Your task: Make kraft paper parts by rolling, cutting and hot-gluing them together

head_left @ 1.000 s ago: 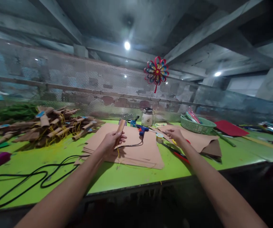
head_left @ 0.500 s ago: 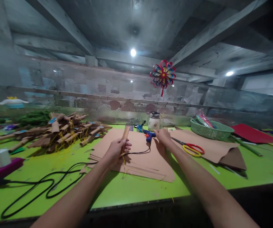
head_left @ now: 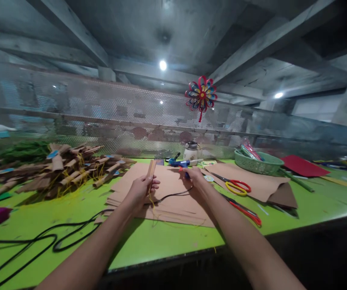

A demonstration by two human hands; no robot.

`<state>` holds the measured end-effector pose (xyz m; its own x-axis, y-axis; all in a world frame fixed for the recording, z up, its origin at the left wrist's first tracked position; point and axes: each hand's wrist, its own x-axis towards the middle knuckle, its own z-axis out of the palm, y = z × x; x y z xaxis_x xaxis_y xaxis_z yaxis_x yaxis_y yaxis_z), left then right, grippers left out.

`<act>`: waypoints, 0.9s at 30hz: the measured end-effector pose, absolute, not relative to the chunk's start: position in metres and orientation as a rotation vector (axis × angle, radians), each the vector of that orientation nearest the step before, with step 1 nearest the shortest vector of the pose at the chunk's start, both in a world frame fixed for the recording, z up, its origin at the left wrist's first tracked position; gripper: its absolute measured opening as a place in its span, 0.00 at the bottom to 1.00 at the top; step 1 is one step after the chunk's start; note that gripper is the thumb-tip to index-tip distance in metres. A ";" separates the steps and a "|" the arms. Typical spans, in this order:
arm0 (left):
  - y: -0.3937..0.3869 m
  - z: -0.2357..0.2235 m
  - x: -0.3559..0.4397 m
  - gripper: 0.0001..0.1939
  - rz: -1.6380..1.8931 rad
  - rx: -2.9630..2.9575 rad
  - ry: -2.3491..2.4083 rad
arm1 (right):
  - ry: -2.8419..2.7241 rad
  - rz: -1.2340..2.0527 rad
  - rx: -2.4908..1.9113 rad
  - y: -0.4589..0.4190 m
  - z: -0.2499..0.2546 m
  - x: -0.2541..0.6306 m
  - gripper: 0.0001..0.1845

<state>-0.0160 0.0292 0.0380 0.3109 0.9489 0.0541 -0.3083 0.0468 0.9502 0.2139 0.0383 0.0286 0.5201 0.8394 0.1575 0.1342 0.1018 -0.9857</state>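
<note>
In my left hand (head_left: pixel 141 190) is a narrow folded strip of brown kraft paper (head_left: pixel 152 168), held upright, with a yellow string (head_left: pixel 152 201) hanging below. My right hand (head_left: pixel 196 178) is wrapped round the handle of a blue hot glue gun (head_left: pixel 179 163), its nozzle toward the left. A black cord (head_left: pixel 173 195) runs from the gun across the stacked brown paper sheets (head_left: pixel 173 213) under both hands. Fingers hide most of the gun's handle.
Left lies a pile of brown paper rolls (head_left: pixel 67 173) with yellow strings. To the right are yellow-and-red scissors (head_left: pixel 236 187), red-handled scissors (head_left: pixel 248 211), a green basket (head_left: pixel 258 163) and red paper (head_left: pixel 303 166). A lidded jug (head_left: pixel 190 153) stands behind.
My right hand has closed round the glue gun's handle, where before it was just right of the gun. My left hand still holds the paper strip. The view has shifted to the right.
</note>
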 end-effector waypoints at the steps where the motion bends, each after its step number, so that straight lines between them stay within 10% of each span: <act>1: 0.029 0.038 -0.016 0.05 1.114 1.116 0.750 | -0.913 0.681 -1.340 0.035 0.033 0.213 0.13; 12: 0.028 0.033 -0.016 0.04 1.113 1.128 0.735 | -1.066 0.847 -0.681 -0.018 0.071 0.202 0.20; 27: 0.017 0.029 -0.006 0.07 1.031 1.208 0.782 | -1.419 0.807 -0.947 -0.036 0.056 0.203 0.20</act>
<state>-0.0058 0.0168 0.0292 0.3601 0.9319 0.0435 -0.2098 0.0355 0.9771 0.2030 -0.0365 0.0557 0.0192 0.9009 0.4335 0.0885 0.4304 -0.8983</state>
